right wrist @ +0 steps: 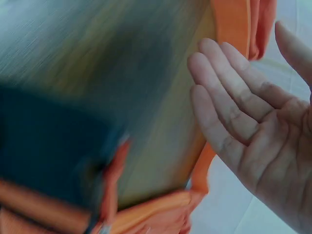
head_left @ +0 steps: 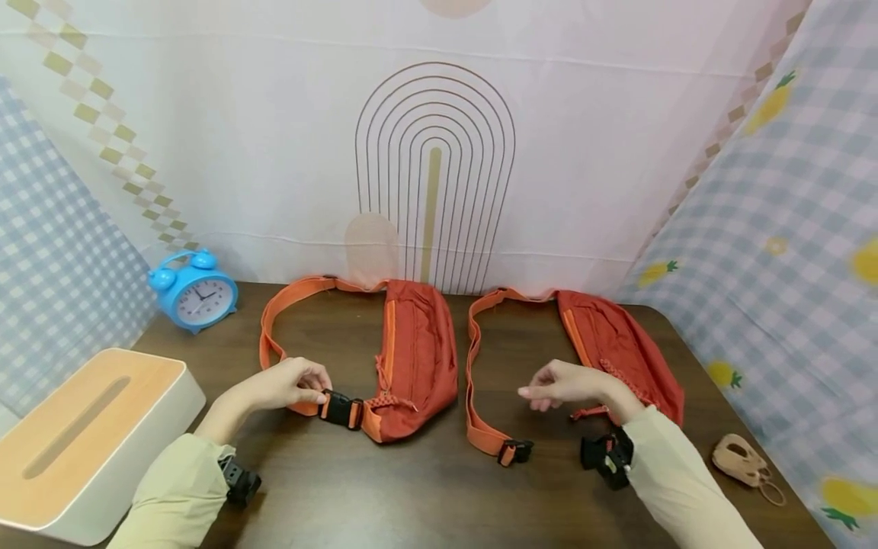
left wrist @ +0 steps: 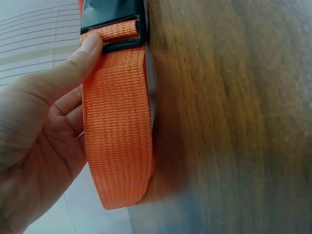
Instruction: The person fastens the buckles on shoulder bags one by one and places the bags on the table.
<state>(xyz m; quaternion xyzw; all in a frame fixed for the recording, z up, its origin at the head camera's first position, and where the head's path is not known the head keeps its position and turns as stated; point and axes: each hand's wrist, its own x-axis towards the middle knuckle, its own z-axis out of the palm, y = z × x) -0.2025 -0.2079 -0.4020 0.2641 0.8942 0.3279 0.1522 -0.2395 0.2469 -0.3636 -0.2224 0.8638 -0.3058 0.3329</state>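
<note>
On the left lies a rust-red waist bag (head_left: pixel 418 358) whose orange strap loops round to a fastened black buckle (head_left: pixel 338 409). My left hand (head_left: pixel 291 383) pinches the strap at the buckle's left end; the left wrist view shows the thumb on the orange webbing (left wrist: pixel 117 126), fingers behind it. A second red waist bag (head_left: pixel 617 343) lies to the right, its orange strap ending in a loose black buckle half (head_left: pixel 516 451). Over the gap between that strap and bag hovers my right hand (head_left: pixel 565 383), holding nothing. In the right wrist view its fingers are extended; a dark block (right wrist: pixel 53 146) there is blurred.
A blue alarm clock (head_left: pixel 199 293) stands at the back left, behind a white tissue box (head_left: pixel 130 450) with a wooden lid. At the right edge lies a small tan item with a ring (head_left: pixel 741 461). Patterned cloths (head_left: pixel 274 152) hang behind and beside the table.
</note>
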